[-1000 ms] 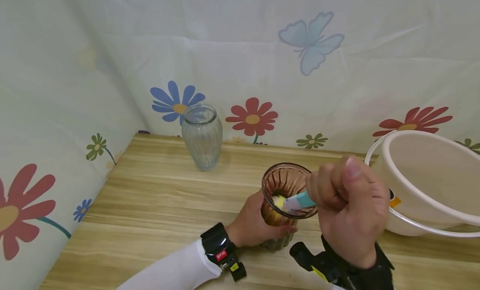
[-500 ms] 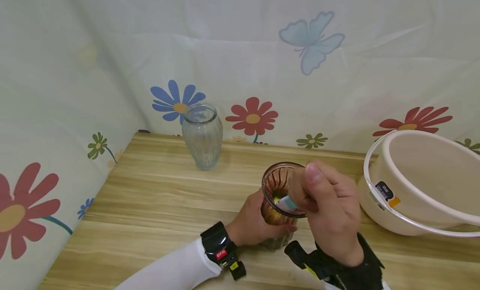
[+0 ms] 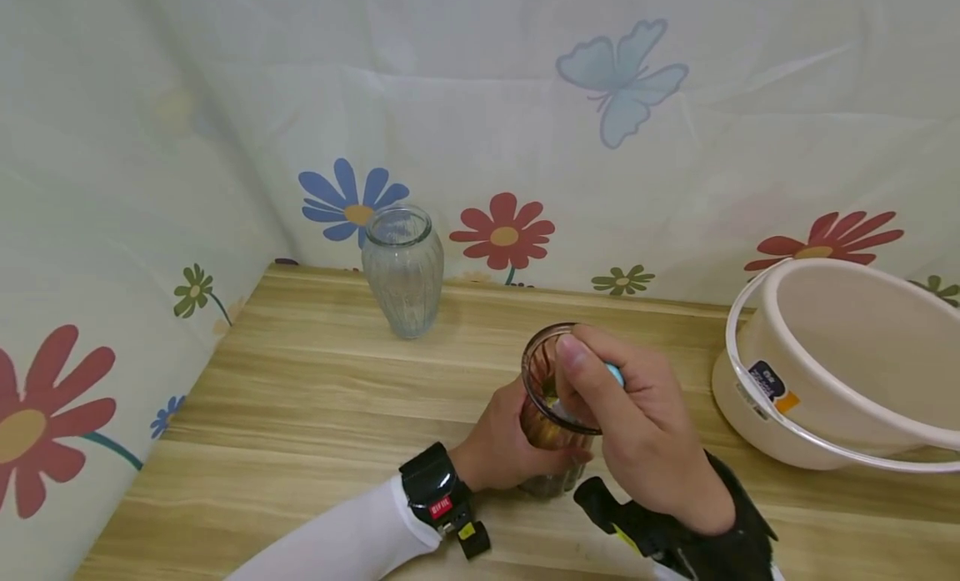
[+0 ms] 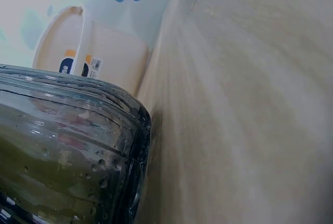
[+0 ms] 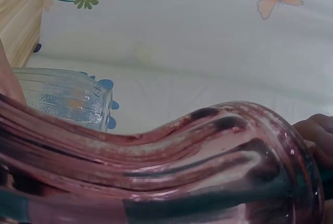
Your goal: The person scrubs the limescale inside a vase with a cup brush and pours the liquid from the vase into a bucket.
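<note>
1. Fingers of the left hand point(image 3: 506, 444) wrap the ribbed amber glass vase point(image 3: 550, 436) below its flared rim, the thumb across the near side; those of the right hand point(image 3: 637, 423) are closed around a turquoise-handled tool point(image 3: 616, 374), likely a brush, at the vase's mouth.
2. Presumably the left grip steadies the vase while the right works the tool inside; its working end is mostly hidden by the hand and glass.
3. Held in front of the person, the vase is low over the table point(image 3: 322, 398); whether its base touches is unclear.
4. Its glass shades from pinkish-brown at the rim to greyish, nearly clear, at the base, where droplets dot the surface and a yellow-green patch shows through.
5. Well apart, a clear glass vase point(image 3: 405, 277) and a cream bucket point(image 3: 757, 339) probably sit aside to leave working room.
</note>
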A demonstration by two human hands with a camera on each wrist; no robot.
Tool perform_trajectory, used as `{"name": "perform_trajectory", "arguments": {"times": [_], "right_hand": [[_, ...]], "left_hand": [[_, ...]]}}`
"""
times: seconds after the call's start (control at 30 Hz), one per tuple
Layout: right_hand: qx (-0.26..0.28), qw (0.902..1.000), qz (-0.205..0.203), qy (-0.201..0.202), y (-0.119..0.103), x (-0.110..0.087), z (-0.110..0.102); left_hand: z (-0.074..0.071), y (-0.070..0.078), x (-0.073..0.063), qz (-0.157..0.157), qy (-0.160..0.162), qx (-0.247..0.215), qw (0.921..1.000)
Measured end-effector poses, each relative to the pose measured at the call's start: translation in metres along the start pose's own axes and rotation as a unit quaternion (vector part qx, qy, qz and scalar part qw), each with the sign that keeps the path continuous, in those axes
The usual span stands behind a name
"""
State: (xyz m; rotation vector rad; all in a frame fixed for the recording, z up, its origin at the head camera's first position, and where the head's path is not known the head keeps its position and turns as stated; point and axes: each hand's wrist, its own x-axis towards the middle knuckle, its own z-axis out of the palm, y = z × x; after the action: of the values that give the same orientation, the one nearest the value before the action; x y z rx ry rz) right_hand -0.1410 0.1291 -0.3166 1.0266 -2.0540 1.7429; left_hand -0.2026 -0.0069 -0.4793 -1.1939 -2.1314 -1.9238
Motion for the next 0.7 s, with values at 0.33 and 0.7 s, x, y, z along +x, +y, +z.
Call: {"name": "perform_trajectory", "arguments": {"times": [0.33,0.7], "right_hand": [[0.003,0.9998,-0.002,0.02,0.003,0.0,0.001],[0.14,0.9822,-0.092,0.085,0.017,-0.002,-0.001]], "left_hand": [[0.0,-0.002,-0.001,0.01,0.002,0.005,0.9999],[0.0,-0.002,0.0,0.016,0.0,0.014,0.9998]]}}
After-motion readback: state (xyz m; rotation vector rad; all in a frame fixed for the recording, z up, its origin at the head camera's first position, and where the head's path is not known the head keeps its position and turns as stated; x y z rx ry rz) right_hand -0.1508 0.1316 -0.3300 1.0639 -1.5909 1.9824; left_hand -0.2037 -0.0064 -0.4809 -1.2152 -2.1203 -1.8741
